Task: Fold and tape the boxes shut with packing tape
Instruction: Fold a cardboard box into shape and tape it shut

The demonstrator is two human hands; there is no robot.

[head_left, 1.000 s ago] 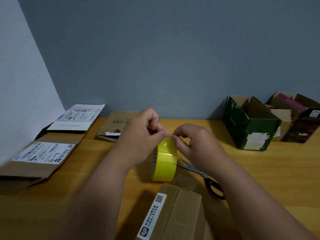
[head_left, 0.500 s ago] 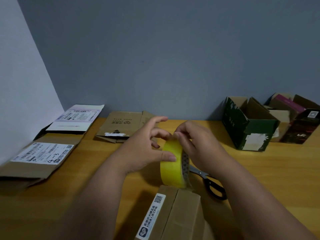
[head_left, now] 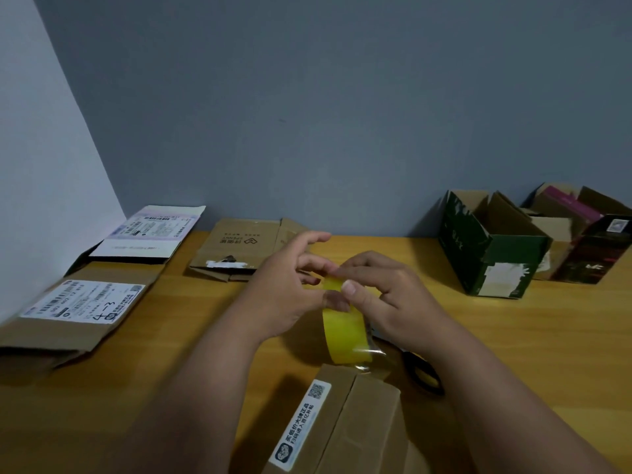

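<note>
Where grey walls (head_left: 307,114) meet, flattened boxes (head_left: 82,313) litter the wooden table (head_left: 513,336).

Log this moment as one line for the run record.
step: finding tape end | left hand: holds tape roll | right hand: pinches roll's top | box: folded, untaped | scissors: on table

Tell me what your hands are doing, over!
Both hands gripping yellow tape roll, fingers picking at its end. Brown box folded shut, untaped. Scissors beside it.
</note>
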